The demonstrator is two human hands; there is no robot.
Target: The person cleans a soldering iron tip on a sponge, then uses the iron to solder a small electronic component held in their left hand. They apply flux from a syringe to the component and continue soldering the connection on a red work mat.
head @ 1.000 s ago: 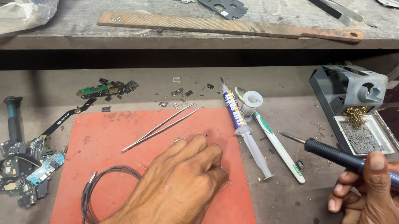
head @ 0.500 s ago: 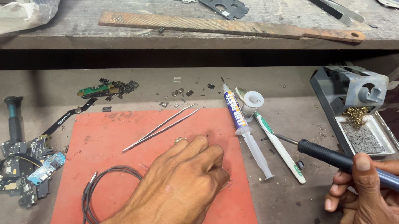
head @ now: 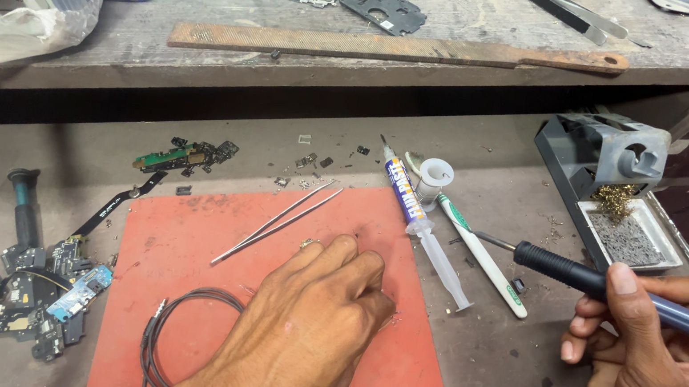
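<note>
Now, R hand (head: 661, 373) has its grip closed round a soldering iron (head: 618, 290), dark handle w/ blue-grey shaft, long axis running left-right, thin tip pointing left toward the red mat (head: 196, 289) on the worktop (head: 517, 371). L hand (head: 308, 323) lies palm-down on the mat, fingers curled, gripping nothing I can see; it's well left of the tip. Tweezers (head: 278, 222), a syringe (head: 425, 227) & a black cable loop (head: 182, 323) lie near the L hand.
</note>
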